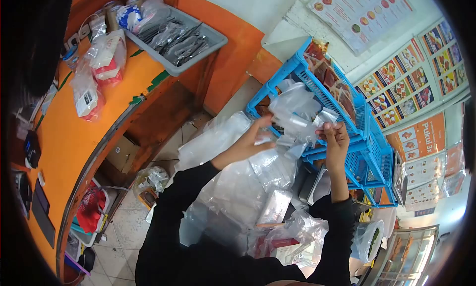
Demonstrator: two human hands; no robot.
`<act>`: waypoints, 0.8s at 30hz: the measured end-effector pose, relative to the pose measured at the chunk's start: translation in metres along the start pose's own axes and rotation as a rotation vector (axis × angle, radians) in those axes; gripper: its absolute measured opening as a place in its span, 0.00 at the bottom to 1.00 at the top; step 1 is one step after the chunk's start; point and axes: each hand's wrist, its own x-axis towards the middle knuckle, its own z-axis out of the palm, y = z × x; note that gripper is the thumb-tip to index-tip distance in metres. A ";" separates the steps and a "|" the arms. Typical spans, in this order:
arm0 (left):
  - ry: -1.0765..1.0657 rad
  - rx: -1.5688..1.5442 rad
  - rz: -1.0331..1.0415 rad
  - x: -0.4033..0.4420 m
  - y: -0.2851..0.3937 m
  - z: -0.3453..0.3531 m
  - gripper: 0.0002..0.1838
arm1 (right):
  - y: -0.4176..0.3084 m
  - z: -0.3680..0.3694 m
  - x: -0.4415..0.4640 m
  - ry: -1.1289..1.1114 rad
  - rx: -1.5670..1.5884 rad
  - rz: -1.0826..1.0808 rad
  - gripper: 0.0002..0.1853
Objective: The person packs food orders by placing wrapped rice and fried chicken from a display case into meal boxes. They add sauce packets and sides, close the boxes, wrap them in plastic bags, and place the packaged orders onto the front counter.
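Note:
My right hand pinches the edge of a crumpled clear plastic bag in front of the blue rack. To its left, my left hand has thumb and fingers spread, close to the bag's lower left side; whether its fingertips touch the plastic I cannot tell. Below both hands lies a heap of clear plastic bags. A shiny plastic-wrapped pack rests at the right side of this heap.
A blue plastic basket rack stands close beyond my right hand, with brown packets in its top tier. On the left, an orange counter bears bagged goods and a grey tray of dark wrapped utensils. Menu posters cover the wall.

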 end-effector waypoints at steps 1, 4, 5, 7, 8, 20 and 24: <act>0.012 -0.020 0.100 0.026 -0.022 0.004 0.23 | 0.000 -0.002 -0.002 -0.009 0.010 0.025 0.08; -0.015 -0.061 0.225 0.063 -0.060 0.012 0.22 | 0.005 -0.003 -0.007 -0.055 0.053 0.126 0.08; -0.035 -0.069 0.238 0.069 -0.065 0.014 0.22 | 0.005 -0.003 -0.008 -0.070 0.052 0.143 0.08; -0.069 -0.083 0.258 0.073 -0.065 0.018 0.22 | 0.006 -0.005 -0.012 -0.103 0.055 0.184 0.09; -0.080 -0.097 0.202 0.069 -0.066 0.016 0.21 | 0.008 -0.006 -0.014 -0.073 0.030 0.166 0.10; 0.063 0.012 0.058 0.008 -0.010 0.021 0.10 | 0.013 -0.021 -0.034 0.098 0.267 0.214 0.07; 0.077 -0.095 0.069 -0.004 -0.007 0.026 0.12 | 0.013 -0.029 -0.043 0.117 0.303 0.217 0.08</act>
